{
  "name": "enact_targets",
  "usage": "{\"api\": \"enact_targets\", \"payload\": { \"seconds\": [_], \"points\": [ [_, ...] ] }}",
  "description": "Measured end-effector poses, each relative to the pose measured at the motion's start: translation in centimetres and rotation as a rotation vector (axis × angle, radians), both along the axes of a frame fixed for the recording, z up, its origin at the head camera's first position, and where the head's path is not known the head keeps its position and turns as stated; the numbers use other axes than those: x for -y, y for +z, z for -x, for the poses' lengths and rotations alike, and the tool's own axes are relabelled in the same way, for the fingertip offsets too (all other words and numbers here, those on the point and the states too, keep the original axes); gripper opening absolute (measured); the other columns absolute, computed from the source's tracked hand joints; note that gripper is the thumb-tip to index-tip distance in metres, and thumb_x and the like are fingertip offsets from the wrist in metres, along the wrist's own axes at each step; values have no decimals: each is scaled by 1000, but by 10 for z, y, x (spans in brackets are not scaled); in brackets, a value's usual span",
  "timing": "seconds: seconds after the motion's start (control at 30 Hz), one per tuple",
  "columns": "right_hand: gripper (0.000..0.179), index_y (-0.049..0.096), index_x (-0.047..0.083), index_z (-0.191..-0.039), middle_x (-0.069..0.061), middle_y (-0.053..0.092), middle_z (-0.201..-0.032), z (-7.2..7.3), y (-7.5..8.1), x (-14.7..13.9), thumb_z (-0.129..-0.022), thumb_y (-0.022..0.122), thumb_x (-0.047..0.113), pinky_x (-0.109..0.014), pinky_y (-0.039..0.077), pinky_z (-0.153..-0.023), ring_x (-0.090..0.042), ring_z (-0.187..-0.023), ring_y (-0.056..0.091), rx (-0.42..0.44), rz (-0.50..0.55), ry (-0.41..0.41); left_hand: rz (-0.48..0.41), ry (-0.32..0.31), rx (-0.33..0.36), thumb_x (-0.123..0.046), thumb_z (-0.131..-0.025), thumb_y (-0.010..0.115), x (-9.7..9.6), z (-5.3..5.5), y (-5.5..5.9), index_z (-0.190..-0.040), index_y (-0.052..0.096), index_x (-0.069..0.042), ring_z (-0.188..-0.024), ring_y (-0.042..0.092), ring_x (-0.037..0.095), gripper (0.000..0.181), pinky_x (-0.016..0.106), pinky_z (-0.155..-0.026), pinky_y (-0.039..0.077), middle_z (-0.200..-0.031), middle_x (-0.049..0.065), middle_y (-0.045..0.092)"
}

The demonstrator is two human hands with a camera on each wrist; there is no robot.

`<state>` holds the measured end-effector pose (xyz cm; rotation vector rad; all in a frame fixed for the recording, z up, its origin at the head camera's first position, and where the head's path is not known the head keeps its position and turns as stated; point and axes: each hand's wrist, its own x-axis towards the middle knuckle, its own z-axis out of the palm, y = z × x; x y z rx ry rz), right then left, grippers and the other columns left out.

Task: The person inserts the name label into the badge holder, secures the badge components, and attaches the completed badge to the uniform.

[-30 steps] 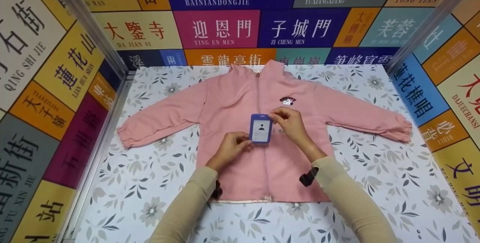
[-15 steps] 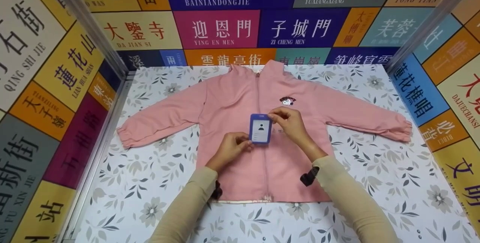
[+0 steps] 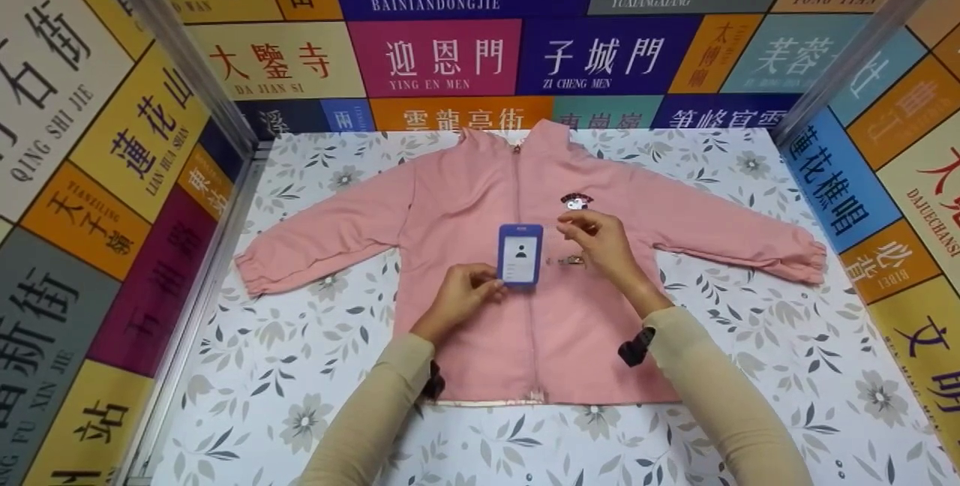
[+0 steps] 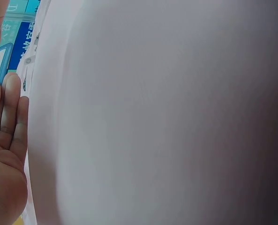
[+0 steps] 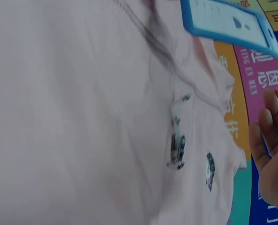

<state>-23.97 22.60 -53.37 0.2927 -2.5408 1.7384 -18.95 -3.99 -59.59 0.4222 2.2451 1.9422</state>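
Observation:
A blue-framed badge holder (image 3: 520,253) with a white ID card stands upright over the middle of a pink zip jacket (image 3: 465,193). My left hand (image 3: 463,295) pinches its lower left corner between thumb and fingers; the left wrist view shows the thumb on the card holder's edge (image 4: 6,63). To the right, apart from the holder, is my right hand (image 3: 602,242), its fingers loosely bent with nothing seen between them. Below those fingertips a small metal clip (image 3: 571,260) with a clear strap lies on the jacket, plainer in the right wrist view, where the clip (image 5: 177,150) shows beneath the embroidered patch.
The jacket lies front up with both sleeves spread on a white floral tablecloth (image 3: 300,366). A dog patch (image 3: 576,202) is on its chest. Panels with coloured signs (image 3: 442,58) enclose the back and sides.
My right hand has let go of the badge holder's upper right corner and drawn off to the right, uncovering the metal clip. The left hand keeps its hold, and the holder rises slightly.

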Motion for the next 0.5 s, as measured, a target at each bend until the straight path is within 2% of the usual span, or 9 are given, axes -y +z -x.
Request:
{"api": "enact_targets", "payload": {
  "seconds": [0.1, 0.17, 0.33, 0.5],
  "points": [
    [27, 73, 4, -110, -22, 71, -91, 3, -11, -12, -92, 71, 23, -15, 51, -70, -8, -77, 64, -14, -17, -39, 13, 15, 16, 1, -89, 68, 0, 0, 0, -99, 73, 6, -74, 73, 36, 12, 37, -69, 62, -87, 25, 75],
    [28, 74, 5, -109, -18, 71, -90, 4, -17, -19, -91, 72, 26, -14, 51, -70, -4, -76, 63, -22, -39, -52, 12, 21, 29, 1, -89, 68, 1, 0, -1, -100, 73, 6, -76, 73, 39, 13, 41, -71, 61, -88, 25, 75],
    [31, 74, 4, -109, -11, 70, -88, 3, -29, -31, -90, 72, 28, -15, 48, -68, -7, -77, 59, -30, -109, -68, -4, 13, 40, 1, -89, 67, 1, 0, 0, -102, 71, 9, -79, 71, 46, 16, 50, -74, 60, -91, 29, 73],
    [32, 74, 5, -108, -10, 71, -88, 1, -38, -37, -88, 75, 29, -17, 48, -69, -12, -77, 59, -7, -205, -103, -7, 12, 45, 1, -88, 68, 1, 1, 0, -100, 72, 8, -78, 72, 44, 14, 45, -73, 61, -89, 27, 74]
  ]
}}
